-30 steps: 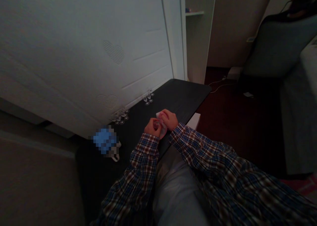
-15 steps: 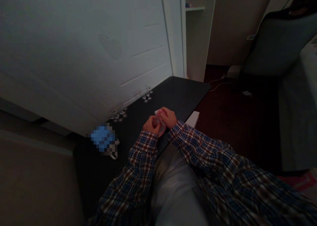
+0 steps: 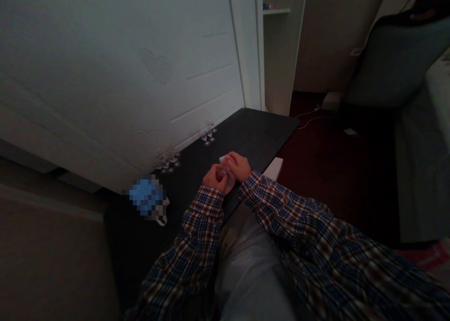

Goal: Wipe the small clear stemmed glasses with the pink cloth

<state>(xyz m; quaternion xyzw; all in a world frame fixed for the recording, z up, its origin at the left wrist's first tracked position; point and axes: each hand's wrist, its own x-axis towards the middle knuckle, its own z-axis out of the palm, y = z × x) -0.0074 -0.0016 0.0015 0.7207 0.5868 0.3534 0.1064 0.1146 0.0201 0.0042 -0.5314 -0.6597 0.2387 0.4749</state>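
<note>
My left hand (image 3: 213,177) is closed on a small clear, rounded piece (image 3: 221,171) that looks like glass or plastic; its exact kind does not show. Against it, my right hand (image 3: 239,165) is closed on a pale, thin cloth or tissue (image 3: 230,184). A white corner sticks out above the fingers, and a fold hangs between the two hands. Both hands are just above the front part of the black table (image 3: 260,129). Behind them, along the wall side, stand several small clear pieces with round ends (image 3: 169,161) and a second small group of such pieces (image 3: 208,134).
A blurred-out blue item with pale straps (image 3: 146,197) lies at the table's left. White panels with heart patterns (image 3: 156,67) rise behind the table. A white box-like thing (image 3: 274,169) sits beside the front edge. To the right are a grey chair (image 3: 397,68) and cables on the floor.
Almost nothing differs. Both hands keep the same place and hold, and the view has shifted very slightly.
</note>
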